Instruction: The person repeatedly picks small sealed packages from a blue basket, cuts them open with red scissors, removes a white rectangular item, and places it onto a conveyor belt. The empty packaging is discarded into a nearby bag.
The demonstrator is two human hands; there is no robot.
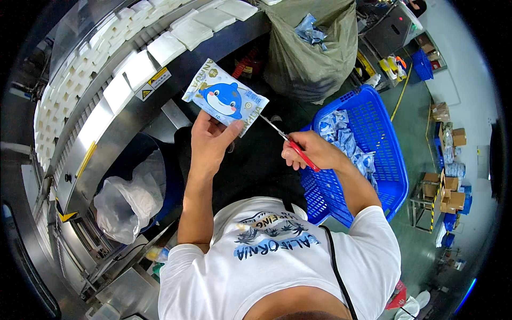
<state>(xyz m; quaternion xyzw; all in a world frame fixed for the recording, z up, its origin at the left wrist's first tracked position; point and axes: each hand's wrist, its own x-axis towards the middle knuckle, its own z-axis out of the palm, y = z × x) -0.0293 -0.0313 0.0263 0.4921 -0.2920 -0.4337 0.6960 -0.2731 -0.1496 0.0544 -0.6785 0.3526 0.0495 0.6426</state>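
My left hand [212, 140] grips the lower edge of a light-blue tissue packet [221, 96] printed with a blue cartoon whale. My right hand [312, 151] is closed round the red handles of a pair of scissors [303, 154]. The scissors' metal blades point up and left, and their tips meet the packet's right end; I cannot tell whether they have cut into it. Just right of my right hand, a blue plastic basket [386, 165] holds several crumpled blue and white packets [349, 144].
A curved conveyor [80, 186] on the left carries stacks of white tissues [166, 49]. Below it stands a dark bin with a clear plastic liner [128, 205]. A greenish sack [314, 66] with crumpled blue wrappers [311, 32] is at the top. Cardboard boxes [453, 200] stand far right.
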